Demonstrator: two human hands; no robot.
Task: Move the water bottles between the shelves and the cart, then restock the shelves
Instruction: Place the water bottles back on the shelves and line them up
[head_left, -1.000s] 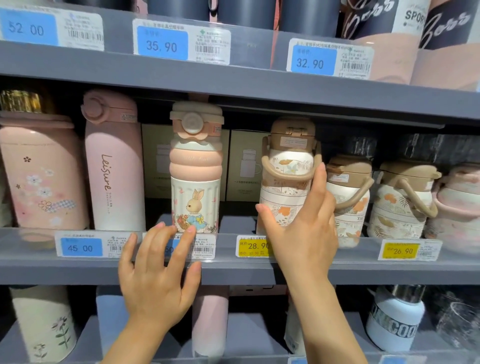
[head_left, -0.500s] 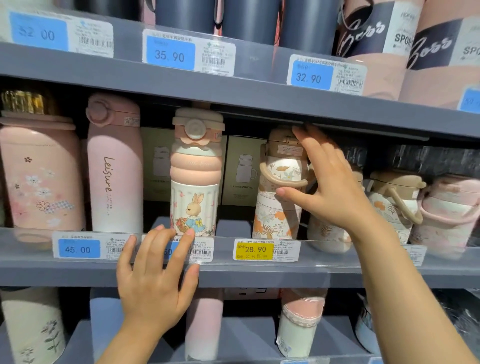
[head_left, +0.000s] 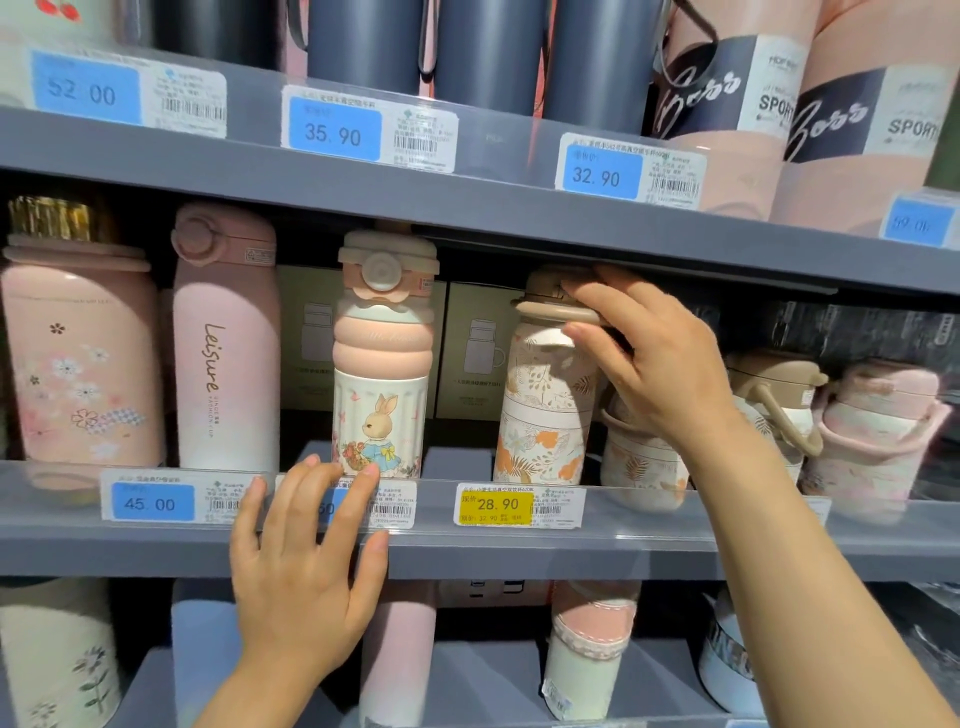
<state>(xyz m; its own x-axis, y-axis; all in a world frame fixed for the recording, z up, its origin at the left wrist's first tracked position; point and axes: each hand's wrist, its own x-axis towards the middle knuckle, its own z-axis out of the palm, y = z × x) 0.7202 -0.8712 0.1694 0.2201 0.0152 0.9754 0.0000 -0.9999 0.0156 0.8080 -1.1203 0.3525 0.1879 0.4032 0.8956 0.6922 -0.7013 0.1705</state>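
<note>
On the middle shelf (head_left: 519, 551), a floral pink flask (head_left: 78, 374) stands at the far left, with the pink Leisure bottle (head_left: 226, 364) just beside it. Next comes the rabbit bottle (head_left: 382, 374). Below it the left hand (head_left: 306, 571) lies flat against the shelf's front edge, fingers spread and straight, fingertips on the price label strip, holding nothing. Right of the rabbit bottle stands the leaf-print bottle (head_left: 545, 405), upright above the yellow 28.90 tag (head_left: 496, 505). The right hand (head_left: 649, 364) reaches up from the lower right, forearm angled inward, fingers and thumb curled round that bottle's tan lid, gripping it just under the upper shelf (head_left: 467, 213).
</note>
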